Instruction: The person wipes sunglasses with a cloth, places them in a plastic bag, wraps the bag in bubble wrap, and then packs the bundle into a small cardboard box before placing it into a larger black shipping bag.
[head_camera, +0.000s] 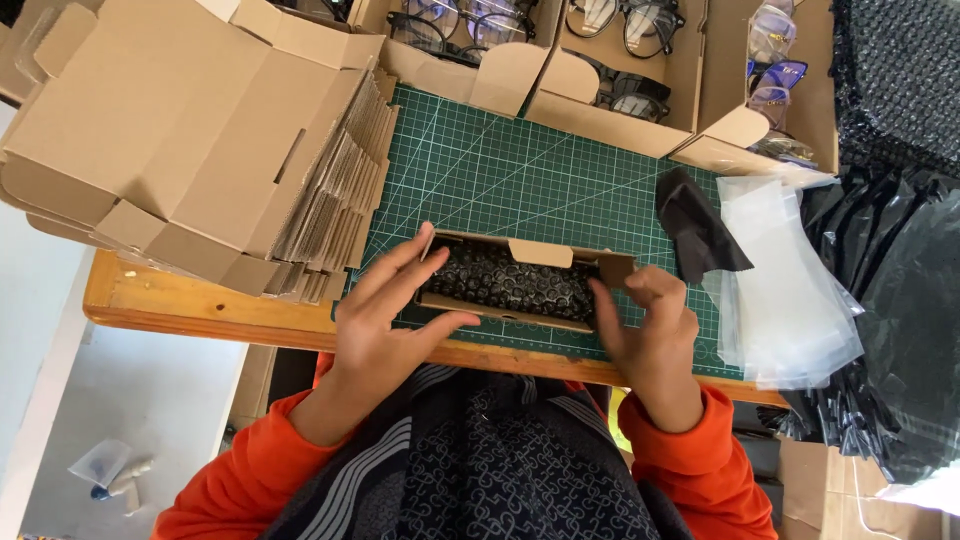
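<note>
Holding small brown cardboard box (520, 280), black bubble-wrap (510, 283) inside

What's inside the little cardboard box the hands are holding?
The small cardboard box holds a black bubble-wrap bundle. The left hand and right hand grip the box ends. Whatever is wrapped inside the bundle is hidden.

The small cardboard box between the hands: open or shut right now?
Open. The small cardboard box shows black bubble wrap inside, top uncovered. The left hand and right hand grip its ends.
</note>
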